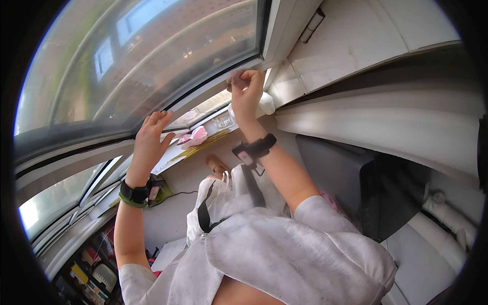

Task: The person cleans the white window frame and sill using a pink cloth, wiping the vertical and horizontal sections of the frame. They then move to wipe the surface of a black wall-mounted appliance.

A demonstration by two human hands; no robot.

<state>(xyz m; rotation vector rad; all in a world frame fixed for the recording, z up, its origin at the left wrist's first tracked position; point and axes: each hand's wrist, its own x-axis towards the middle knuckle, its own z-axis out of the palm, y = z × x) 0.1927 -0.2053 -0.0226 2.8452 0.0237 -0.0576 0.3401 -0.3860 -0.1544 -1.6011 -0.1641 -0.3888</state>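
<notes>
Head view: two bare hands raised to one window sash, both at the lower rail of its white frame. Left hand mostly open, four fingers reaching up to the rail with tips at its edge, thumb set apart; one ring on one finger. Cannot tell whether gripping the rail or merely touching. Right hand closed, fingers bent and thumb pressed in, with one small greyish-brown wad pinched at the fingertips, right by the rail near the sash corner. Cannot tell what kind of stuff.

Above and between both hands, one large glass pane. Below the left hand, to its left, one second pane.

Between the hands and lower down, one window sill with one pink and white thing and one yellow-green strip. Just beside the right hand, to its right, one white rounded container. Up and right of that hand, one hinge.

On the wrists, two black straps, one each, plus one green band at the left. Far below the left hand, one yellow box and one white basket.
</notes>
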